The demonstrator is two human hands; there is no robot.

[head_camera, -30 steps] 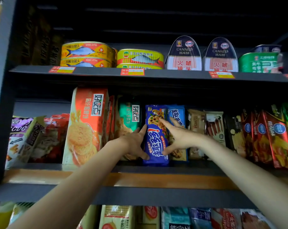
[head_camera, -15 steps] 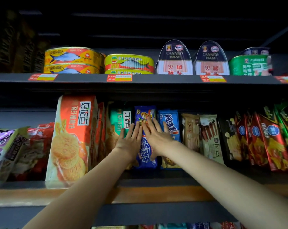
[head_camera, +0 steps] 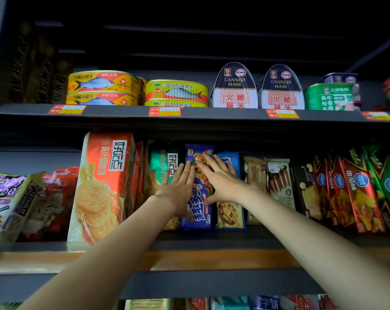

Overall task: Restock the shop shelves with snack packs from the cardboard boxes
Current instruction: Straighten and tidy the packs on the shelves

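**Both hands flat on the blue cookie pack, middle shelf**

Head view, the only one I have. My left hand (head_camera: 178, 189) lies flat, fingers straight and close together, pressing the left edge of the blue cookie pack (head_camera: 198, 211); its fingers also overlap the teal biscuit pack (head_camera: 165, 166) next door. My right hand (head_camera: 223, 182) is flat too, fingers slightly spread, palm on the upper right of the same pack, reaching partly over the light-blue cookie box (head_camera: 229, 211) beside it. Neither hand curls round anything, it's pure pressing.

The blue cookie pack stands upright on the middle shelf (head_camera: 245, 237), between the teal pack and the light-blue box. It's glossy crinkled film, tall and narrow. To its left is a tall orange biscuit box (head_camera: 102, 186), flat-faced card, leaning slightly. To the right are slim wafer packs (head_camera: 279, 186), then shiny red snack packs (head_camera: 355, 193). The top shelf (head_camera: 211, 115) is dark metal with price tags on its edge and carries oval fish tins (head_camera: 102, 86), rounded ham tins (head_camera: 234, 88) and a green tin (head_camera: 330, 97).

Against half a second ago: the grip is much the same, both palms on the pack, right fingers a bit more fanned. A second ago my thumbs and fingers were spread wide, bracketing the pack at its sides; now they're laid on its face. The pack sits further back.
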